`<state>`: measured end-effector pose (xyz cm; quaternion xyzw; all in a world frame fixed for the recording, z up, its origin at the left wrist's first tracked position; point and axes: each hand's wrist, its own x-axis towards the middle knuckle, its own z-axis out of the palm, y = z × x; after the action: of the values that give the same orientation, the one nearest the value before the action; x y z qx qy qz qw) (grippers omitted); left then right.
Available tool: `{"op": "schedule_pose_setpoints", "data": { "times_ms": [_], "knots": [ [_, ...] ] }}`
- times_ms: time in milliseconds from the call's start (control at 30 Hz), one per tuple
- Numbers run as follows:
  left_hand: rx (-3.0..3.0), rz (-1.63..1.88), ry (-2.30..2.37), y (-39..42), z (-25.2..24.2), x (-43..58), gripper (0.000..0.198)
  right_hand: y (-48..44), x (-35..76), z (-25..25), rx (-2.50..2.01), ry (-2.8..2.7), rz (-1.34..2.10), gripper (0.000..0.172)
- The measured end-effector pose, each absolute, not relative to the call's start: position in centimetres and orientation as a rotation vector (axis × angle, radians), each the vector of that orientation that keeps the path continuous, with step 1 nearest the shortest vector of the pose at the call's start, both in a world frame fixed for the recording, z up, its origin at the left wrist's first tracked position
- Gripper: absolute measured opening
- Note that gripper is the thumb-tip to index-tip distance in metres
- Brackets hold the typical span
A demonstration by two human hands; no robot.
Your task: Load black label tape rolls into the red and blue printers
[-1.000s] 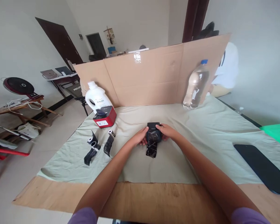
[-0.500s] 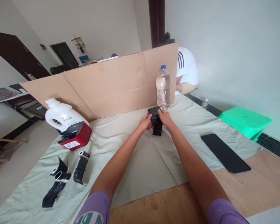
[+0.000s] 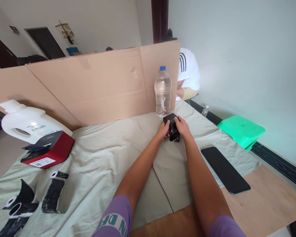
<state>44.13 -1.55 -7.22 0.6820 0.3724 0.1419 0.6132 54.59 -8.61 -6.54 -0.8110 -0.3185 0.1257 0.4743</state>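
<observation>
Both my hands reach far across the pale green cloth (image 3: pixel 108 164) and close around a small black device (image 3: pixel 172 121) with a strip of black paper hanging from it. My left hand (image 3: pixel 164 130) grips its left side, my right hand (image 3: pixel 183 126) its right side. The device sits on the cloth just in front of a clear water bottle (image 3: pixel 162 92) with a blue cap. Fingers of both hands curl round the device.
A cardboard screen (image 3: pixel 88 82) stands along the back. At the left are a white jug (image 3: pixel 24 120), a red and black printer (image 3: pixel 49 151) and several black paper rolls (image 3: pixel 53 192). A black phone (image 3: pixel 224 169) lies right; a green stool (image 3: pixel 240 130) and a seated person (image 3: pixel 188 75) beyond.
My hands have carried the black device away from me and to the right, up close to the water bottle. The view has swung right.
</observation>
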Motion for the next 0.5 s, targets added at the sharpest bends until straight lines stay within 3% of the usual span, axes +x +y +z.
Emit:
{"op": "schedule_pose_setpoints", "data": {
  "times_ms": [267, 500],
  "knots": [
    [1.558, 0.352, 0.846, -1.5, -7.9, 44.3, 0.058, -8.1, 54.1, -6.5, -2.099, -0.744, 0.267, 0.064],
    [1.663, 0.523, 0.823, -3.1, -8.7, 43.5, 0.052, -7.9, 52.9, -5.3, -2.378, -0.736, 0.290, 0.077]
  ]
}}
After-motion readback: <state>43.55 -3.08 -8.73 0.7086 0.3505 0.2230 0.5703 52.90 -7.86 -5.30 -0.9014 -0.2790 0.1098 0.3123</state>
